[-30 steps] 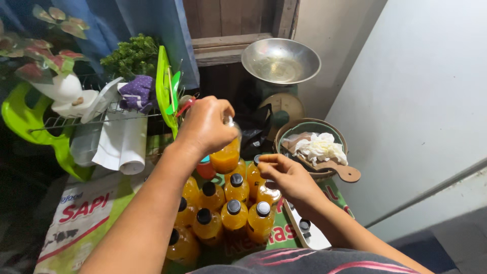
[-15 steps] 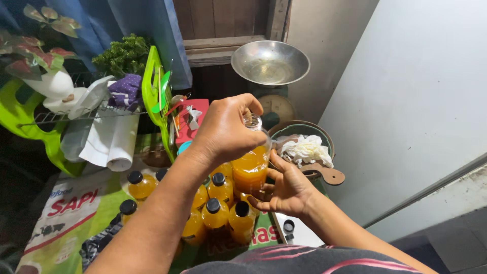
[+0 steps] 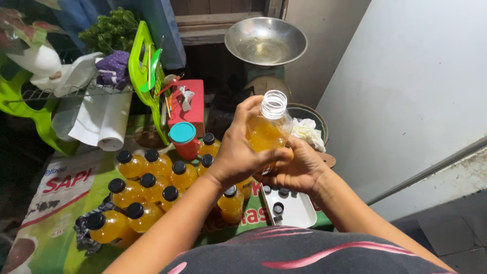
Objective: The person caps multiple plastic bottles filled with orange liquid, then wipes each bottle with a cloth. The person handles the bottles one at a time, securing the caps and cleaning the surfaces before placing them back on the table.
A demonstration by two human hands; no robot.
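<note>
On the left, capped bottles [image 3: 144, 185] of orange liquid stand crowded on a printed mat [image 3: 56, 203], with a red cup [image 3: 183, 139] under a teal lid just behind them. The left hand [image 3: 238, 147] is wrapped around an uncapped bottle [image 3: 266, 127], fingers curled on its left side, holding it raised and tilted above the group. The right hand [image 3: 299, 170] cups the bottle's base from below, fingers closed against it. Beneath lies a white tray [image 3: 299, 208] with loose black caps [image 3: 277, 208]. A steel bowl [image 3: 265, 40] sits behind.
</note>
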